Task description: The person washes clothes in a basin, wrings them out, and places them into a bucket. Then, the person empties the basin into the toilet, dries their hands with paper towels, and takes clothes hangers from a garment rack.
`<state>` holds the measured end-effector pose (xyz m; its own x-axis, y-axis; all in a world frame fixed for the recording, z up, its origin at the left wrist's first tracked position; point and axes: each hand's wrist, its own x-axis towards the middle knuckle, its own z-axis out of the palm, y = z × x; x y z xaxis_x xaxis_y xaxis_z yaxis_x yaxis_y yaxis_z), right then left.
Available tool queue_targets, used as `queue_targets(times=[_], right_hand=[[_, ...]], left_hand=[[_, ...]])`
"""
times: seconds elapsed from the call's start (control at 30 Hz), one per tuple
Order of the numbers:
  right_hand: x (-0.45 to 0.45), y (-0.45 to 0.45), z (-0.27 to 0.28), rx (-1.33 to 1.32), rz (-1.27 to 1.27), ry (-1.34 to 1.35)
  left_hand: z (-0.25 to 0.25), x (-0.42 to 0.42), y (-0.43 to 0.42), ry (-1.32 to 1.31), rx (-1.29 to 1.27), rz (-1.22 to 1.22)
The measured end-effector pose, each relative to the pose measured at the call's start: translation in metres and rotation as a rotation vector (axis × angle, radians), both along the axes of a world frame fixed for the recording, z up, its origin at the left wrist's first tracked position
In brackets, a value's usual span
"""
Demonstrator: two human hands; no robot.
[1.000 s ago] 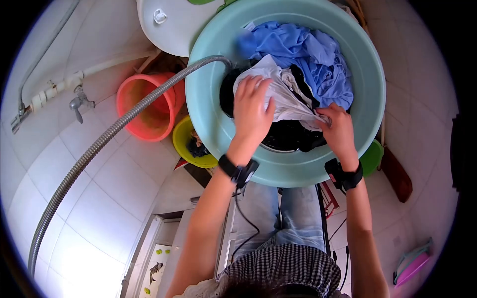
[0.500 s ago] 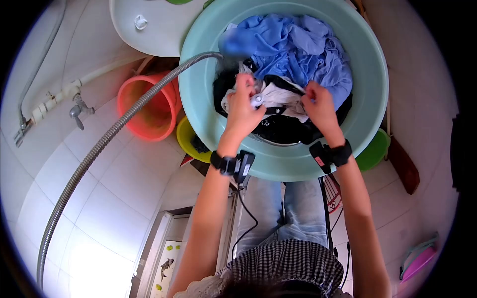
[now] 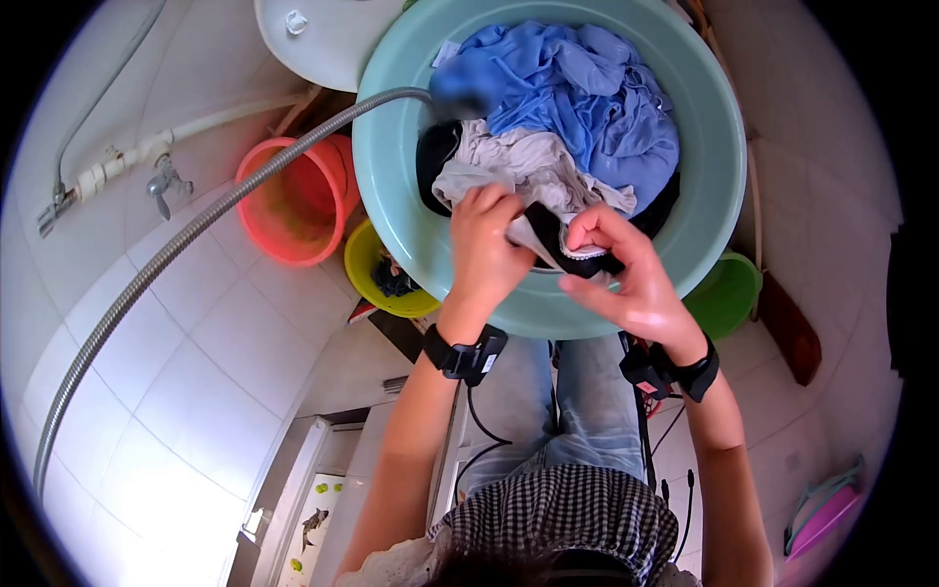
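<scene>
A large light-teal basin [image 3: 712, 127] holds wet laundry. Blue cloth [image 3: 587, 88] lies at its far side, and a white garment [image 3: 533, 161] is bunched nearer to me. At the near rim, my left hand [image 3: 487, 245] pinches a black and white edge [image 3: 553, 235] of the garment. My right hand [image 3: 631, 279] is curved around the other end of this edge, with thumb and forefinger spread; the black and white cloth lies between them. More black cloth [image 3: 437, 161] shows at the left inside the basin.
A metal hose [image 3: 186, 230] runs from lower left into the basin. At left are a red bucket [image 3: 293, 210], a yellow bowl [image 3: 367, 284] and a wall tap [image 3: 166, 186]. A green basin [image 3: 729, 293] is at right. A white washbasin [image 3: 328, 39] stands behind.
Both hands have come down toward the near rim, pulling the black and white edge with them. The white cloth lies more spread behind them, and my right fingers have opened wider.
</scene>
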<state>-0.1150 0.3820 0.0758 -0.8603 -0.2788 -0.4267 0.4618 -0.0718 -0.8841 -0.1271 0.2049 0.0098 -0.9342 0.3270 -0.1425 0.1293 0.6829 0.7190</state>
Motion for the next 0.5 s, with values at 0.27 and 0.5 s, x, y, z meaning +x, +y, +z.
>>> queue_targets(times=[0.27, 0.5], right_hand=[[0.041, -0.014, -0.1, -0.082, -0.197, -0.784], [0.029, -0.082, -0.105, -0.85, -0.483, -0.968]], left_hand=[[0.008, 0.019, -0.04, -0.395, 0.797, 1.109], [0.04, 0.022, -0.019, -0.348, 0.934, 1.054]])
